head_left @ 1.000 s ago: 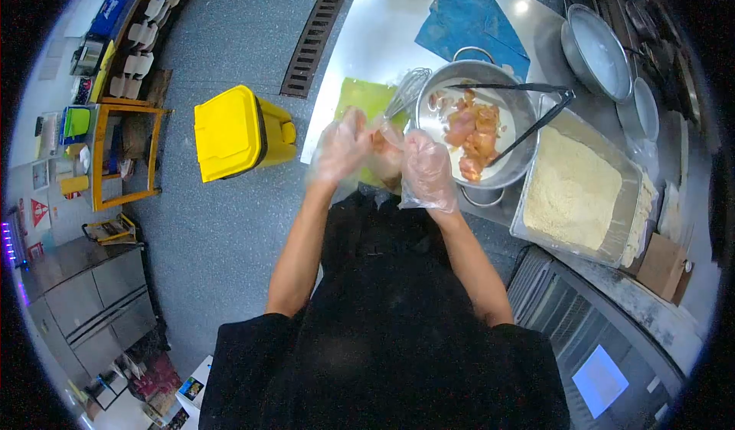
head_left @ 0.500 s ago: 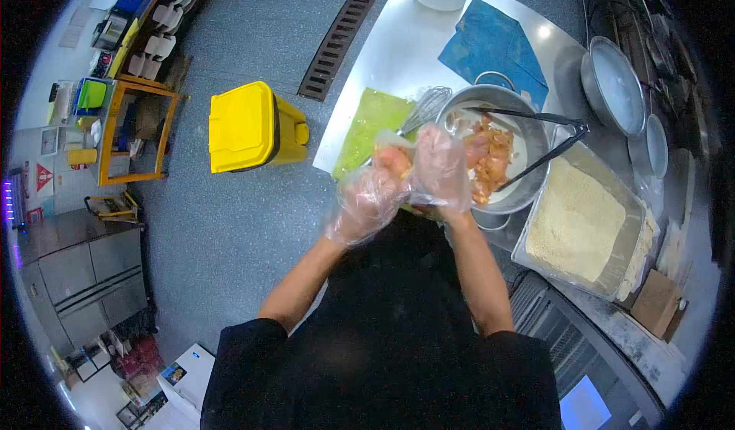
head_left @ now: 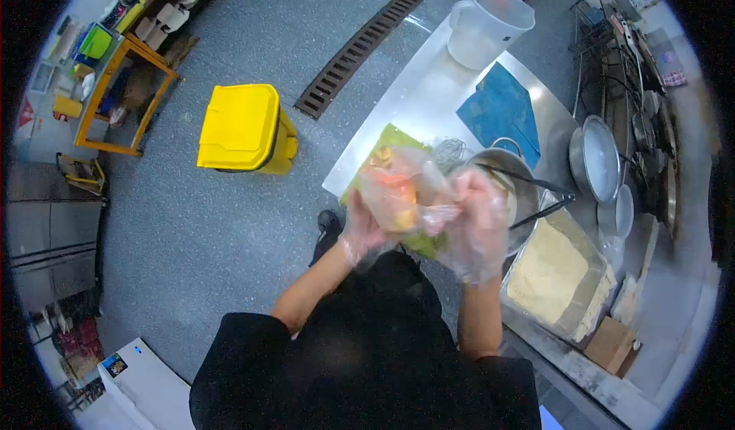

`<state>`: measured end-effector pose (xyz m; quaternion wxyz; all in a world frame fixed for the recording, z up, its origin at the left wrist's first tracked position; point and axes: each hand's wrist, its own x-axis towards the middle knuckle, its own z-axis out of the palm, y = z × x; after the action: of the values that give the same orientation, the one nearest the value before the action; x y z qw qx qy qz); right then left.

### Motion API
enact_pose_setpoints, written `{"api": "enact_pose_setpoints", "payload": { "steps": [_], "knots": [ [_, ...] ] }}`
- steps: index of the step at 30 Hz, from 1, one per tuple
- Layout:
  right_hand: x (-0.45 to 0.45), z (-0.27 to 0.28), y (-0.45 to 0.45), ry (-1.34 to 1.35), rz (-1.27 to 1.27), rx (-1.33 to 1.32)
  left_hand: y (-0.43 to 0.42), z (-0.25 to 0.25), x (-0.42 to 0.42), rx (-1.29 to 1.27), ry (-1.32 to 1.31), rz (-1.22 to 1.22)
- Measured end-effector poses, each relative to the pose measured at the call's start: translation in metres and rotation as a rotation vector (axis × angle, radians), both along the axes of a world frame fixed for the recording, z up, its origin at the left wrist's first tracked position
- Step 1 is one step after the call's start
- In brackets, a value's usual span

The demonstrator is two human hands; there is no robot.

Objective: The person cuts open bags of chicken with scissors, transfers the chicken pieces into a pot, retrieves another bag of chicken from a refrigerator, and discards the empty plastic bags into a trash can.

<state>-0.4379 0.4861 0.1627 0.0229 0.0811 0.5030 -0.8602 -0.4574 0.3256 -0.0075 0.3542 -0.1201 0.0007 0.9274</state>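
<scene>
Right hand (head_left: 481, 219) shifted away, its grip unclear, left hand (head_left: 363, 225) clutching clear bag (head_left: 403, 189)

The right glove (head_left: 482, 231) looks like thin, clear, crinkled plastic. The table (head_left: 413, 101) is smooth, glossy metal; the far jug (head_left: 486, 36), translucent plastic; the left bin (head_left: 237, 128), smooth yellow plastic; the near-right box (head_left: 609, 344), matt cardboard.

Premises: commercial-type kitchen. Evid.: s/s worktable (head_left: 429, 109) fwd of R hand (head_left: 478, 216); whisk (head_left: 449, 152) & pot (head_left: 488, 157) just fwd of same; tray of pale powder (head_left: 579, 304) to its R; metal bowl (head_left: 601, 158) farther fwd-R; slotted floor drain (head_left: 367, 47) well fwd-L.
</scene>
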Motion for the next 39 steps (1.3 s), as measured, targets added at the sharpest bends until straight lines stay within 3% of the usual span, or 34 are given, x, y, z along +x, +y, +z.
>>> {"api": "enact_pose_setpoints", "payload": {
  "steps": [2,3,6,7,10,11,15,18,20,23,28,29,32,34,38,39],
  "knots": [
    [0.001,-0.011,0.013,-0.003,-0.124,0.253,-0.005,-0.012,-0.014,0.014,0.071,-0.021],
    [0.002,-0.013,0.017,-0.005,-0.189,0.383,-0.012,-0.011,-0.013,0.024,0.313,0.046],
    [0.005,0.009,0.009,0.143,-0.216,1.165,-0.036,0.027,-0.021,-0.171,0.396,-0.037],
    [0.006,0.022,-0.004,0.09,-0.326,1.316,-0.044,0.036,-0.021,-0.2,0.349,-0.036],
    [0.005,0.047,-0.018,0.45,-0.323,1.642,-0.058,0.031,-0.028,-0.212,0.452,-0.094],
    [0.003,0.048,-0.022,0.531,-0.196,1.589,-0.061,0.03,-0.03,-0.204,0.439,-0.103],
    [0.005,0.039,-0.029,0.156,0.045,1.492,-0.071,0.027,-0.028,-0.218,0.385,-0.154],
    [0.018,0.0,-0.011,0.106,0.143,1.474,-0.076,0.022,-0.024,-0.302,0.307,-0.121],
    [0.03,-0.033,-0.003,0.024,0.036,1.221,-0.075,0.014,-0.017,-0.39,0.216,-0.07],
    [0.025,-0.034,0.009,-0.012,-0.118,0.802,-0.069,0.005,0.0,-0.487,0.101,0.036],
    [0.048,-0.032,0.05,-0.208,-0.356,-0.022,-0.018,0.006,0.026,-0.201,0.135,0.139],
    [0.054,-0.027,0.07,-0.252,-0.229,-0.189,-0.01,0.006,0.031,-0.172,0.18,0.149],
    [0.066,-0.028,0.122,-0.265,-0.166,-0.197,0.022,0.013,0.046,-0.068,0.278,0.148],
    [0.07,-0.038,0.152,-0.208,-0.126,-0.052,0.047,0.031,0.049,0.014,0.319,0.125],
    [0.069,-0.053,0.191,-0.21,-0.019,0.23,0.057,0.008,0.068,0.095,0.339,0.274],
    [0.072,-0.049,0.192,-0.21,-0.037,0.014,0.059,0.006,0.073,0.059,0.341,0.307]
  ]
}}
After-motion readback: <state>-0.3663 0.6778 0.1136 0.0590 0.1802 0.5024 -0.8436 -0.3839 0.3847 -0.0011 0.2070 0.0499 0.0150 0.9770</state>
